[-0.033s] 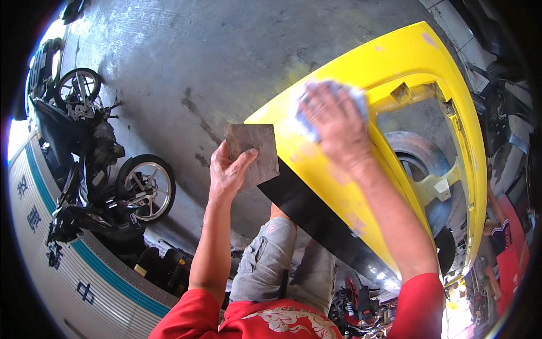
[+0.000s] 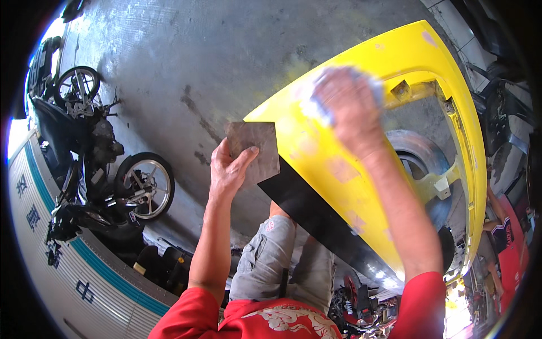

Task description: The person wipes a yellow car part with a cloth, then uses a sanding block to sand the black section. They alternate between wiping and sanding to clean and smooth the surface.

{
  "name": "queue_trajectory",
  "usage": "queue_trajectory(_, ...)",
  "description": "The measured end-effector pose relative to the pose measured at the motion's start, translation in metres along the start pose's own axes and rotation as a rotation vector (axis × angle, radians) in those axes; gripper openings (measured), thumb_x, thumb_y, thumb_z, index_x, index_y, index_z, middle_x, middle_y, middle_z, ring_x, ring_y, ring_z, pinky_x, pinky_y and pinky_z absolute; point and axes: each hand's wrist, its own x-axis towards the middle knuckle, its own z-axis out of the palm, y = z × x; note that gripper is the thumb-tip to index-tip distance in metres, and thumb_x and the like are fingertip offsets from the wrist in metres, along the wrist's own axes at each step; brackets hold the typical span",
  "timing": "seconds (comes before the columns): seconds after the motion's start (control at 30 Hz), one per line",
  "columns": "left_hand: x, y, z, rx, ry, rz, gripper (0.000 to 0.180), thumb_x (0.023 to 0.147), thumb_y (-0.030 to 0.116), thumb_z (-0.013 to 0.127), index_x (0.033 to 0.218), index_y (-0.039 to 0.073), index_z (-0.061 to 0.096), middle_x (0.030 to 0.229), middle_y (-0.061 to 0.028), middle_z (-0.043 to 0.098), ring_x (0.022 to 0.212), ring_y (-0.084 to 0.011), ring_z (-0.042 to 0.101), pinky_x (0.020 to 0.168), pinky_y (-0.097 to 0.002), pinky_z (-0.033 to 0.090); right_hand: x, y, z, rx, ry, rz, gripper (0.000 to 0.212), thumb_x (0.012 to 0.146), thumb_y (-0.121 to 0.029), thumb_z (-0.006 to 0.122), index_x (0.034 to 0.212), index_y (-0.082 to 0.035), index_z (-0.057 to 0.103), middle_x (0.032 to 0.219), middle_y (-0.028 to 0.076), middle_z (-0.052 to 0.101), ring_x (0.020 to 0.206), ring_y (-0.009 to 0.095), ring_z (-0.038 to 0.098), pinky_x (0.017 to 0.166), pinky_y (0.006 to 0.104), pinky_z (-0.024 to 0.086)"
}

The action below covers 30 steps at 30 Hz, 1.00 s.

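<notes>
A yellow car body panel (image 2: 333, 209), with a large window-like opening and dull pinkish patches on its surface, stands tilted at my right. Its lower strip (image 2: 316, 206) is black. My right hand (image 2: 350, 110), smeared by motion, presses a wadded pale bluish-white cloth (image 2: 323, 107) against the upper part of the yellow surface, left of the opening. At the panel's left corner my left hand (image 2: 228, 169) grips a flat, square grey-brown sheet (image 2: 258, 135), thumb on top and fingers underneath. What the sheet is made of I cannot tell.
A black motorcycle (image 2: 93, 141) stands at the left beside a whitish ribbed shutter (image 2: 84, 271) with a teal stripe. A tyre (image 2: 418, 152) shows through the panel's opening. Another person's arm (image 2: 497, 209) appears at the far right. Motorcycle parts (image 2: 358, 302) lie low, near my legs.
My right hand and the cloth have slid a little to the right and slightly upward over the yellow panel. The left hand keeps its hold on the sheet, almost unmoved.
</notes>
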Motion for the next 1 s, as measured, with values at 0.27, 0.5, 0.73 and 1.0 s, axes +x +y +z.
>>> queue_trajectory(0.27, -0.001, 0.005, 0.052, -0.118, -0.036, 0.124, 0.033, 0.098, 0.009, 0.083, 0.127, -0.001, 0.071, 0.112, -0.0051, 0.080, 0.100, -0.0134, 0.073, 0.091, -0.0308, 0.058, -0.011, 0.020, 0.006, -0.001, 0.176, 0.175, 0.053, 0.111, -0.027, 0.054, 0.164, -0.021, 0.058, 0.180, 0.004, 0.041, 0.170, 0.033, 0.028, 0.139, 0.0592, 0.017)
queue_trajectory(0.5, -0.040, 0.020, 0.058, -0.403, -0.092, 0.121, 0.047, 0.095, 0.000, 0.084, 0.137, -0.002, 0.065, 0.122, -0.0092, 0.078, 0.108, -0.0184, 0.075, 0.100, -0.0351, 0.060, -0.042, 0.014, 0.007, 0.194, 0.109, 0.099, 0.051, 0.113, -0.029, 0.053, 0.164, -0.027, 0.058, 0.180, -0.001, 0.040, 0.170, 0.026, 0.028, 0.139, 0.0571, 0.015)
queue_trajectory(0.73, 0.007, 0.000, 0.083, -0.128, -0.001, 0.075, 0.041, 0.095, 0.011, 0.078, 0.133, 0.001, 0.067, 0.116, -0.0072, 0.078, 0.104, -0.0182, 0.074, 0.097, -0.0349, 0.058, -0.005, 0.167, -0.009, -0.104, 0.230, 0.437, 0.055, 0.113, -0.035, 0.058, 0.166, -0.025, 0.053, 0.175, 0.003, 0.048, 0.162, 0.029, 0.040, 0.132, 0.0600, 0.031)
queue_trajectory(1.0, 0.032, 0.006, 0.090, -0.012, -0.039, -0.045, 0.053, 0.095, 0.008, 0.077, 0.145, 0.001, 0.059, 0.120, -0.0112, 0.079, 0.109, -0.0199, 0.077, 0.098, -0.0361, 0.061, -0.021, 0.219, 0.062, -0.126, 0.510, 0.207, 0.099, 0.097, -0.087, 0.053, 0.178, -0.034, 0.030, 0.186, 0.003, 0.025, 0.173, 0.032, 0.016, 0.134, 0.0716, 0.009)
